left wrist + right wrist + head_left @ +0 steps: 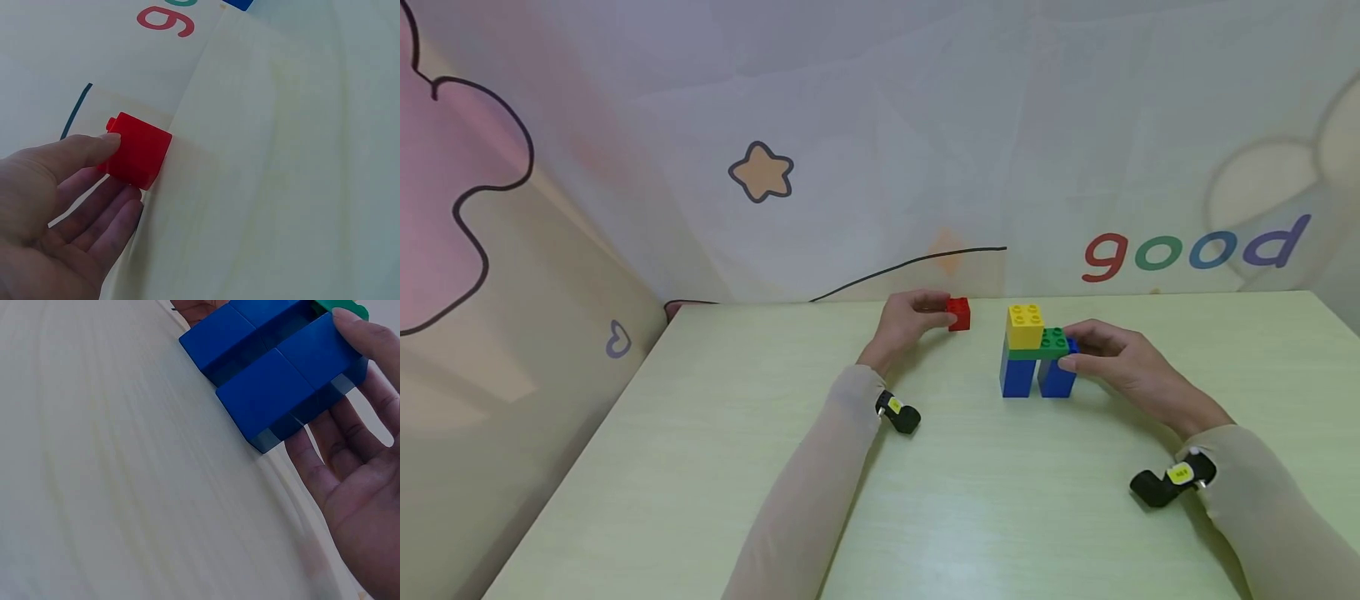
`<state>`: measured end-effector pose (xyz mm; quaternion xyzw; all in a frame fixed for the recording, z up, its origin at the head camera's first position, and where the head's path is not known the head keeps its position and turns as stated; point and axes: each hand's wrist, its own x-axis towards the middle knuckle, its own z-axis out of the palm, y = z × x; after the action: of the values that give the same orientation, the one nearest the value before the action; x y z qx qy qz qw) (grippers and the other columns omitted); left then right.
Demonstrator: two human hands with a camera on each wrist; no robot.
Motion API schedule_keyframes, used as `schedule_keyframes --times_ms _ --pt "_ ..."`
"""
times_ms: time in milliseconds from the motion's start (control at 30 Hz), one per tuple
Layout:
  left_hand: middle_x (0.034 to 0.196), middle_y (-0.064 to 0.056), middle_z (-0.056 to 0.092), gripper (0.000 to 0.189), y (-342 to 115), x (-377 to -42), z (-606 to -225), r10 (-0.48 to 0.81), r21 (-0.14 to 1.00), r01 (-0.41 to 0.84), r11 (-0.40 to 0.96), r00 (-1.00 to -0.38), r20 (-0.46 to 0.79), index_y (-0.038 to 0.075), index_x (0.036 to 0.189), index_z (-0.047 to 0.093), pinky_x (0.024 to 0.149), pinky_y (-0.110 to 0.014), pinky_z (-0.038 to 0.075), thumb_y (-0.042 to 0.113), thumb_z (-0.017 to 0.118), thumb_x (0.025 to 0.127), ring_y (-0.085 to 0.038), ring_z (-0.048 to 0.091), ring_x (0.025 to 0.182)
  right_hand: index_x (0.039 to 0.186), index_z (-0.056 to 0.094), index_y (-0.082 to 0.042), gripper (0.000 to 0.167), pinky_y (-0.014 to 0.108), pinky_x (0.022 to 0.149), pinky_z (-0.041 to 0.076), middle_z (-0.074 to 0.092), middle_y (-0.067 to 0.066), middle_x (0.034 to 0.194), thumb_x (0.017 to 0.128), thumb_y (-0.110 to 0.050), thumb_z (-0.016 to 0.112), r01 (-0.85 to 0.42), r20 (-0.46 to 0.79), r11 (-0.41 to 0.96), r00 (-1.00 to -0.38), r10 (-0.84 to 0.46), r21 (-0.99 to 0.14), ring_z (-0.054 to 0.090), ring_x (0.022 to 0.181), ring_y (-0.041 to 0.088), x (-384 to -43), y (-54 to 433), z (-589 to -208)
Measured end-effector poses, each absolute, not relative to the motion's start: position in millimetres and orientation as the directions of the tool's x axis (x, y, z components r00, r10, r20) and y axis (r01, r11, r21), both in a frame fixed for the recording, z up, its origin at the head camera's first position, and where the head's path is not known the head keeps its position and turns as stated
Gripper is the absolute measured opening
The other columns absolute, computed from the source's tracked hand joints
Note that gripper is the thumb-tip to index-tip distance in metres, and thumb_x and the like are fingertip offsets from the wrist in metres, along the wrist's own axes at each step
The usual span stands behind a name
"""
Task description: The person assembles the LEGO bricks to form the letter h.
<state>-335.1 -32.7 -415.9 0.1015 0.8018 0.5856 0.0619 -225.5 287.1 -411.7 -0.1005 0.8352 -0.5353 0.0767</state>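
Observation:
My left hand [910,323] pinches a red toy brick [959,314] between thumb and fingers, near the back of the table. In the left wrist view, the thumb lies on the studded end of the red brick [140,151]. To the right stands a small structure: two blue brick columns [1018,378], each with a seam across it, bridged by a green brick [1054,340], with a yellow brick [1025,327] on its left end. My right hand [1120,367] grips the upper part of the right blue column [294,378], thumb in front and fingers behind.
The pale wooden table [970,500] meets a printed cloth backdrop [880,150] just behind the red brick. Small black cameras sit on both wrists, and the left wrist camera [901,413] is close to the tabletop.

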Motion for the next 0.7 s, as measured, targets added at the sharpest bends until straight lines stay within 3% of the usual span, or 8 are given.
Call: schedule_keyframes --times_ms 700 --pt "0.11 0.006 0.077 0.029 -30 -319 -387 0.231 0.933 0.17 0.316 -0.968 0.098 0.016 0.123 0.079 0.093 -0.037 0.057 0.025 0.083 0.096 -0.015 0.07 0.106 0.151 0.052 -0.004 0.054 0.017 0.092 0.052 0.058 0.016 0.14 0.106 -0.029 0.069 -0.081 -0.028 0.416 -0.968 -0.248 -0.906 0.056 0.119 0.018 -225 286 -409"
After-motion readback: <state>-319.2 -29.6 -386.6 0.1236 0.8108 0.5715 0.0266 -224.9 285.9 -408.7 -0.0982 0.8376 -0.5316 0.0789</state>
